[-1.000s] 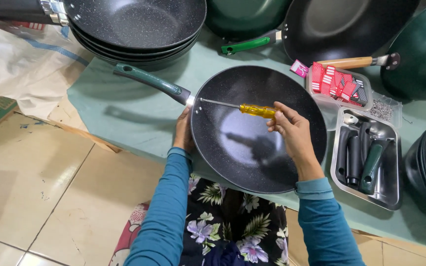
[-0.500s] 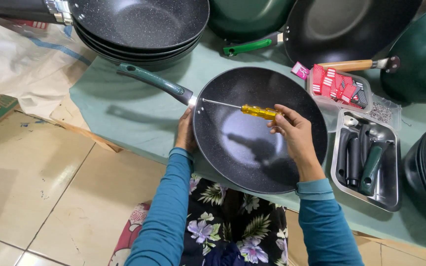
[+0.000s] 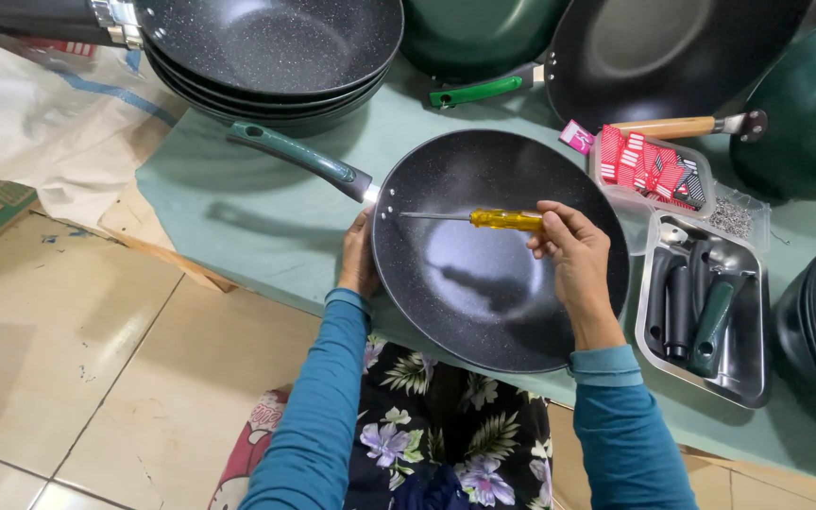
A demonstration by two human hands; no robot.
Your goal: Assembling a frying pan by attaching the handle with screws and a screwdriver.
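Left hand (image 3: 359, 260) half behind pan (image 3: 484, 283)

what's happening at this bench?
A person seated at a green-covered table holds a yellow-handled screwdriver in the right hand, its tip at the inner wall of a dark pan, near where the green handle joins. The left hand steadies the rim. A steel tray of loose handles sits to the right.

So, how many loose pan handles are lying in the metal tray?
3 show in the metal tray: two black handles lying side by side at its left, and one green handle right of them. More may be hidden underneath.
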